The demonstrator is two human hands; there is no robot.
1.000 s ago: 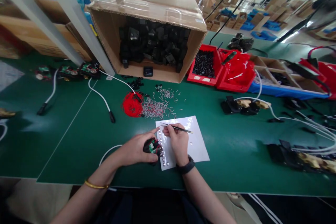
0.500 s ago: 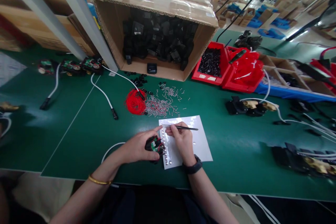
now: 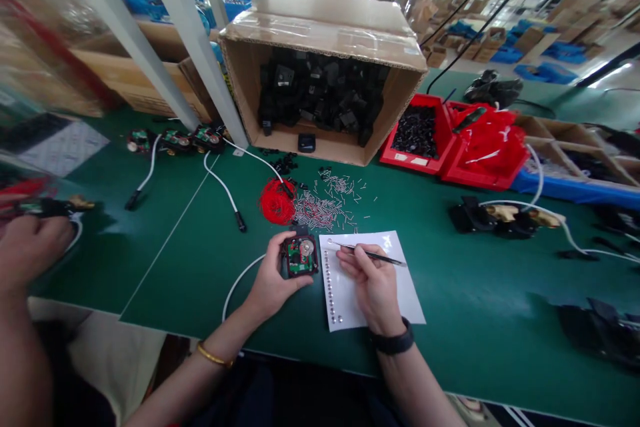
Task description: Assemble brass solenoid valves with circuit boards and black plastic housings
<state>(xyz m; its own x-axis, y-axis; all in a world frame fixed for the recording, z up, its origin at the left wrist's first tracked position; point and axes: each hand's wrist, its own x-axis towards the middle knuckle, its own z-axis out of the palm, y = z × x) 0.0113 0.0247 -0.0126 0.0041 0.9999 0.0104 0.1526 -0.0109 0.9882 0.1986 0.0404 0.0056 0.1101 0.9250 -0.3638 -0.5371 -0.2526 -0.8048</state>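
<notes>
My left hand (image 3: 274,278) is closed around the edges of a small black housing (image 3: 302,255), its open face turned up. A green circuit board, red wire and a round metal disc show inside. In my right hand (image 3: 373,277) is a pair of slim tweezers (image 3: 385,257), dark toward the back, with the tip pointing left. Near that tip is a small round piece; whether it is gripped I cannot tell. Under the right hand lies a white sheet (image 3: 400,303) with a column of small shiny round pieces (image 3: 331,290) along its left edge.
Behind the hands lie a red wire coil (image 3: 277,202) and scattered metal pins (image 3: 317,210). A cardboard box (image 3: 325,30) of black housings stands at the back. Red bins (image 3: 413,161) are to its right. A co-worker's hand (image 3: 33,247) works at the far left.
My left hand has drawn the housing back from the sheet's edge and turned its open face up. The tweezers stay in my right hand near the sheet's top left. The view has shifted left.
</notes>
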